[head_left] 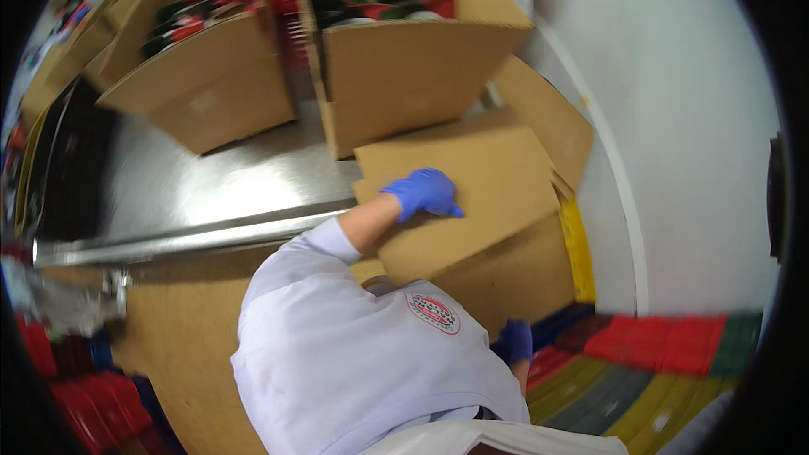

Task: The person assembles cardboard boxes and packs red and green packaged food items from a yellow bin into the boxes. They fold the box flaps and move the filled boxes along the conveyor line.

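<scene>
My left hand, in a blue glove, lies palm down on a flat brown cardboard sheet. Its thumb points away from the other fingers, and I see nothing gripped in it. The sheet rests on more flat cardboard, which shows below its near edge. My right hand, also blue-gloved, is low on the right beside the near edge of that lower cardboard. My white sleeve and coat partly cover it, and its fingers are too blurred to make out.
Two open cartons, one on the left and one on the right, hold red and green packets on a shiny metal table. A pale wall bounds the right. Red, yellow and green crates stand at lower right.
</scene>
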Motion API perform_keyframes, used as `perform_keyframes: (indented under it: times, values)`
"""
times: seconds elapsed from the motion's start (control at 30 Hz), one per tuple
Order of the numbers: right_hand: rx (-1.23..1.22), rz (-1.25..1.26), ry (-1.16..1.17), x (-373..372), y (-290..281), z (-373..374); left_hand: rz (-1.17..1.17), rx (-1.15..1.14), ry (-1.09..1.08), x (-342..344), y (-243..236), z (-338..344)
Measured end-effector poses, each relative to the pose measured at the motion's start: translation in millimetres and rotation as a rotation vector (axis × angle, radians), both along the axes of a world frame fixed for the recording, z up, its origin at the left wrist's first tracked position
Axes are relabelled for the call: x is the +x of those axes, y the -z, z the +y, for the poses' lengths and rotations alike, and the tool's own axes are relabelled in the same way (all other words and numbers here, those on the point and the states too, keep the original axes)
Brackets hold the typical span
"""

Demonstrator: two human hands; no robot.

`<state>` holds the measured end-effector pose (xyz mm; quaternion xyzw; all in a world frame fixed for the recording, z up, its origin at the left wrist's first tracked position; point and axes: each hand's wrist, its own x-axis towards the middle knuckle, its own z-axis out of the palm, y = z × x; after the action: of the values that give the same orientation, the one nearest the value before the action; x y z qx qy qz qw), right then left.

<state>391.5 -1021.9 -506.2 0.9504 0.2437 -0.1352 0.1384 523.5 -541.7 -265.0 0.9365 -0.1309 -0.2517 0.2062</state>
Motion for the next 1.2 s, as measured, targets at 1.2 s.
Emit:
perform_keyframes:
  times: [1.2]
  values:
    - [0.17, 1.028, -0.062, -45.8, 28.4, 407.5, -0.06, -0.138, -1.538, -598.4, 73.9, 150.1]
